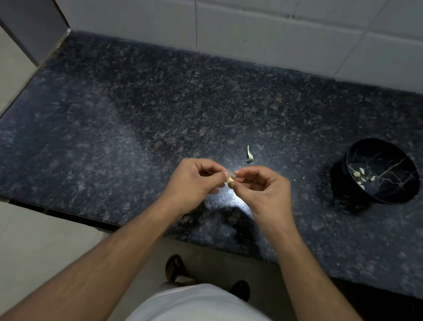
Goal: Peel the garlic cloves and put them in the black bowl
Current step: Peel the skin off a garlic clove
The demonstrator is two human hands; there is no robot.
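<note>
Head view. A garlic clove (230, 181) is held above the dark speckled surface (127, 135), pinched between the fingers (223, 174) of the left hand (193, 182) and those of the right hand (263, 192), which meet at its tip; peeling appears under way, though how much skin remains cannot be told. A scrap of peel or stem (249, 155) lies just beyond the hands. Well apart to the right stands the black bowl (383, 171), holding several pale pieces, judged to be cloves already peeled. No other unpeeled cloves are visible.
</note>
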